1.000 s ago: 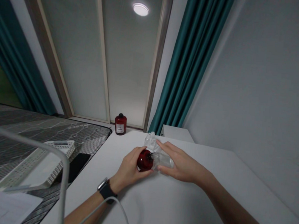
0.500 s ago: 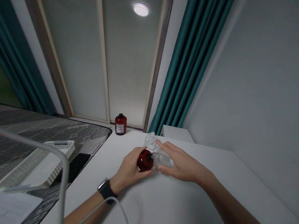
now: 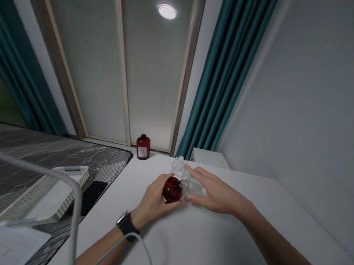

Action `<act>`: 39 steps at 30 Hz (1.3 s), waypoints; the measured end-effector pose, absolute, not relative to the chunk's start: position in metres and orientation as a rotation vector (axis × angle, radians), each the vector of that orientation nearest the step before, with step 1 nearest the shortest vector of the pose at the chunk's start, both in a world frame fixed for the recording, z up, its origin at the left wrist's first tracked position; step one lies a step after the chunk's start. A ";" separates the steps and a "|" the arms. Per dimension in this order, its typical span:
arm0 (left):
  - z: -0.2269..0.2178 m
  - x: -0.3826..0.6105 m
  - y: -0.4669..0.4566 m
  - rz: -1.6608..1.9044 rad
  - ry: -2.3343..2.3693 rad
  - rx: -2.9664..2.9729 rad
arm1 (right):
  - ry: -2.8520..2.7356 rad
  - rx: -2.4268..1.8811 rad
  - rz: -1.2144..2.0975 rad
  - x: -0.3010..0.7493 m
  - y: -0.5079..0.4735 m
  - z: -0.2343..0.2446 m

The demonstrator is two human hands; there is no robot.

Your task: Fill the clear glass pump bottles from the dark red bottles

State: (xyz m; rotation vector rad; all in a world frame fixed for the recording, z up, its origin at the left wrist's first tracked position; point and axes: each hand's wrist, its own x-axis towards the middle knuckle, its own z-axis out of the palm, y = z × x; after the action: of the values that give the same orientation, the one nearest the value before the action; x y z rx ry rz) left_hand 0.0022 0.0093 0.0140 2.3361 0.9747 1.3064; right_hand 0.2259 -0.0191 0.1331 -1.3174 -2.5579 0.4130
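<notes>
Two hands in the head view, both low over the white counter point(image 3: 218, 241). Left hand point(image 3: 152, 199), black-strapped wristwatch point(image 3: 126, 226) on its wrist, is curled around a round dark red bottle point(image 3: 172, 190), fingers and thumb closed on the body, dark neck pointing toward the right hand. Right hand point(image 3: 218, 195) is open, fingers straight and slightly spread, laid over a clear bottle point(image 3: 195, 189) lying on its side. The clear bottle meets the neck end of the red one; whether the two are joined, cannot tell. Both are held just above the counter or resting on it, also unclear. Crumpled clear plastic point(image 3: 179, 167) sits just behind, touching the right hand's fingers point(image 3: 192, 170). At the counter's far edge, well apart, stands a second dark red bottle point(image 3: 143, 147), upright, white label. White box point(image 3: 208, 158) beyond the counter, right. To the left, on a grey patterned mat point(image 3: 49, 156): white perforated basket point(image 3: 69, 182), black phone point(image 3: 90, 197) beside it. White cable point(image 3: 128, 245) runs below the left wrist. Teal curtains point(image 3: 228, 71) flank frosted panels point(image 3: 153, 75).
</notes>
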 end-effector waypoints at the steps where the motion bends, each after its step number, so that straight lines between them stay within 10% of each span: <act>1: 0.014 0.002 0.009 1.311 0.975 2.333 | -2.557 -1.316 0.414 0.226 -0.019 0.133; 39: 0.012 0.002 0.010 1.284 0.943 2.289 | -2.569 -1.369 0.418 0.224 -0.019 0.140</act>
State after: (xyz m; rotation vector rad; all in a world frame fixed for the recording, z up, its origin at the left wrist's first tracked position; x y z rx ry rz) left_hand 0.0022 0.0101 0.0123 2.2886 0.9425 1.2842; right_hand 0.2244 -0.0191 0.1397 -1.3692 -2.5693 0.4181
